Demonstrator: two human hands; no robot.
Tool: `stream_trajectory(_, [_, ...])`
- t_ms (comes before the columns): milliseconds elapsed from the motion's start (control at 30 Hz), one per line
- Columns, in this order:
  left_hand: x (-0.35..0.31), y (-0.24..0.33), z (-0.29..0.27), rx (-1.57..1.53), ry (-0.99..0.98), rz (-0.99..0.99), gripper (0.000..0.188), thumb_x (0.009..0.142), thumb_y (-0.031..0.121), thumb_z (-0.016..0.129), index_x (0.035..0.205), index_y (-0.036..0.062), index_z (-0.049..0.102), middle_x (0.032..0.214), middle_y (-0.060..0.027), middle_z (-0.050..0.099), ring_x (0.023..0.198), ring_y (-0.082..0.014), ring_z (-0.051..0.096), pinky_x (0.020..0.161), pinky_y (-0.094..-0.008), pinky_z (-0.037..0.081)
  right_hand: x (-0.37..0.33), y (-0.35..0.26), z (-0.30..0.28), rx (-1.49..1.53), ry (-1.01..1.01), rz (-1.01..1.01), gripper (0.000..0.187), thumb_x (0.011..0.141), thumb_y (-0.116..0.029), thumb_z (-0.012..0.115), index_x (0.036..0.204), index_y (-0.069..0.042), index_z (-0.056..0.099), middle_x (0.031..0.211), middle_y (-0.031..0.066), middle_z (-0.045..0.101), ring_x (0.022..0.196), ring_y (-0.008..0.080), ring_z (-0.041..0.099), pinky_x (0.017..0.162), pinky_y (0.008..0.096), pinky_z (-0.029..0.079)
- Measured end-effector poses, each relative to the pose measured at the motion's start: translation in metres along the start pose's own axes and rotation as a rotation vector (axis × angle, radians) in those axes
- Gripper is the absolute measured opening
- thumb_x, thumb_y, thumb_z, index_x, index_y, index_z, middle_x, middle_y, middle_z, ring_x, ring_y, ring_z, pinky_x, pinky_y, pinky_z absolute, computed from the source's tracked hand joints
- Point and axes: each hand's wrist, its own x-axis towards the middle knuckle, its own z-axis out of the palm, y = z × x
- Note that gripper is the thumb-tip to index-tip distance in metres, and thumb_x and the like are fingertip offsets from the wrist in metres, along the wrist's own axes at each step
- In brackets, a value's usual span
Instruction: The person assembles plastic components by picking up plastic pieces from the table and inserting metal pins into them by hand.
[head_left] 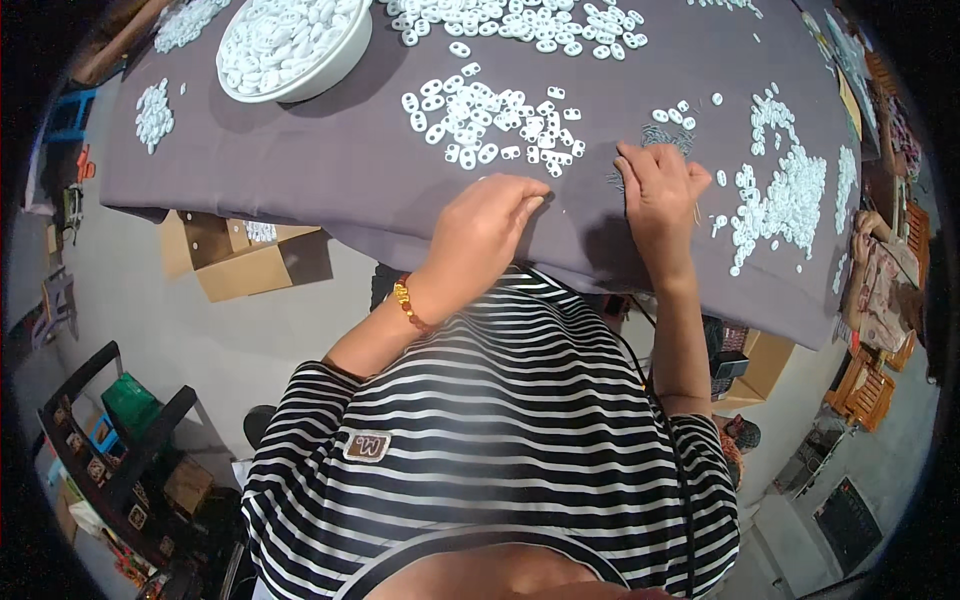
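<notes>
Two bare hands over a cloth-covered counter (290, 165). Left hand (487, 222): thumb and fingers pinched together, just on the near side of the middle heap (480, 115) of white two-holed pieces; whether anything sits in the pinch cannot be told. Right hand (660, 190): fingers curled down at the near edge of the grey pins (668, 138), partly covering them; whether they grasp any cannot be told. Pieces lie in the middle heap, between bowl (345, 75) and pins, with more in the far heap (520, 20) and the right heap (785, 205). Risks, as judged: the pins look thin and tangled, so a careless pick could drag several along or scatter them; the right wrist or forearm, swung right, could sweep strays into the right heap; a piece slipping from a loose pinch near the counter's near edge could drop to the floor (360, 320). Count: hands, two; bowl, one, filled high; bracelet (402, 293), one, on the left wrist; loose pieces (674, 116) beside the pins, four, with one more apart to their right. The heaps overlap too much for a sure count; pins likewise, many and crossed.
</notes>
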Motion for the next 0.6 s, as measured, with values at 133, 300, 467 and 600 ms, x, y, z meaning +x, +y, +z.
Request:
stream_trajectory(133, [0.0,0.002,-0.001,-0.014,0.0,-0.008,0.014,0.086,0.003,0.067,0.1,0.0035,0.067,0.085,-0.0103,0.066,0.072,-0.0251,0.062,0.064,-0.0336,0.05,-0.004,0.004,0.0,0.069,0.041,0.003,0.014,0.083,-0.01,0.069,0.097,-0.012,0.068,0.087,0.0005,0.061,0.082,0.0162,0.057,0.082,0.0372,0.033])
stream_trajectory(300, [0.0,0.0,-0.001,0.002,-0.009,0.0,0.013,0.086,0.004,0.066,0.1,0.0035,0.067,0.085,-0.0105,0.066,0.072,-0.0258,0.062,0.065,-0.0344,0.05,-0.012,-0.002,-0.004,0.037,0.014,0.039,0.009,0.083,-0.012,0.069,0.091,-0.013,0.066,0.087,-0.001,0.063,0.084,0.0166,0.058,0.084,0.0374,0.033])
stream_trajectory(467, [0.001,0.001,-0.001,0.003,-0.01,-0.001,0.013,0.087,0.005,0.066,0.1,0.0033,0.067,0.086,-0.0107,0.066,0.073,-0.0261,0.062,0.066,-0.0347,0.05,-0.025,-0.014,0.001,0.033,-0.037,0.23,0.009,0.083,-0.018,0.07,0.089,-0.013,0.065,0.084,-0.0017,0.062,0.084,0.0168,0.058,0.083,0.0384,0.034])
stream_trajectory(600, [0.0,0.002,-0.002,0.001,-0.019,-0.01,0.013,0.087,0.005,0.066,0.1,0.0032,0.067,0.087,-0.0108,0.066,0.074,-0.0264,0.063,0.067,-0.0347,0.05,-0.025,-0.022,0.005,-0.171,-0.025,0.194,0.011,0.083,-0.023,0.068,0.089,-0.013,0.066,0.085,-0.0004,0.061,0.084,0.017,0.057,0.082,0.0393,0.033])
